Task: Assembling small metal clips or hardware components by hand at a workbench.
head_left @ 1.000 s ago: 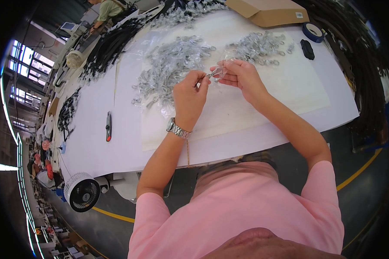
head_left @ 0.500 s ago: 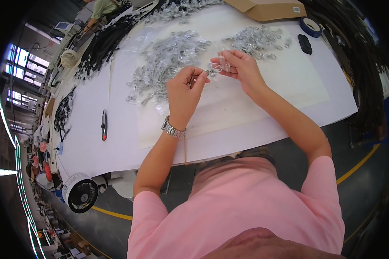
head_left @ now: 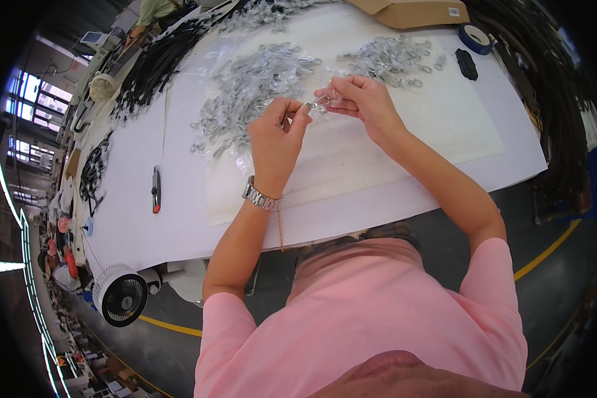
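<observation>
Where fingertips meet, metal clip (head_left: 317,102) between hands.

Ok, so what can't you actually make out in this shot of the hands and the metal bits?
- Small metal clip, head view: too small; its shape is unclear, pinched between the left hand and right hand.
- Fingertips' grip: hidden by the hands' backs.
- Pile of metal parts: single pieces blur together under clear plastic.
- Cardboard box: cut off by the top edge.
</observation>
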